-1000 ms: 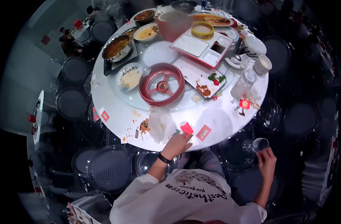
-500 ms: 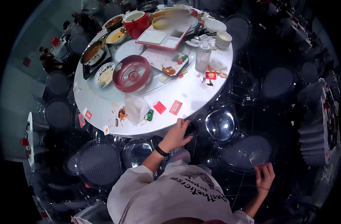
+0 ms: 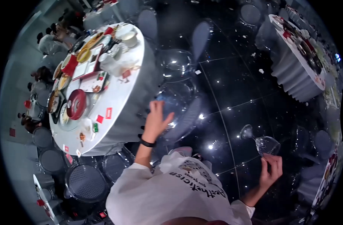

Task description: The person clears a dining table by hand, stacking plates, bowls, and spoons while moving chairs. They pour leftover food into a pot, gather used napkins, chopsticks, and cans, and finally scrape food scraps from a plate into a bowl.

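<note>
Out to the right, my right hand (image 3: 271, 167) pinches a clear stemmed wine glass (image 3: 268, 145) by its rim. The glass is tilted, its round foot pointing up and left, over the dark floor. My left hand (image 3: 155, 119), with a black band at the wrist, hangs just right of the round table (image 3: 121, 107). Its fingers are apart and it holds nothing. On that table are a dark red round dish (image 3: 77, 104), a white sectioned tray (image 3: 92, 62), and a small red packet (image 3: 109, 113).
Clear plastic chairs (image 3: 175, 62) stand right of the table. Another chair (image 3: 86, 182) is at lower left. A second table with a pleated cloth (image 3: 291, 77) stands at upper right. White scraps (image 3: 261, 71) lie on the dark tiled floor. Several people are at far left.
My view has turned right, so the round table sits further left and more floor shows. The wine glass in my right hand is now raised clear of the chair behind it.
</note>
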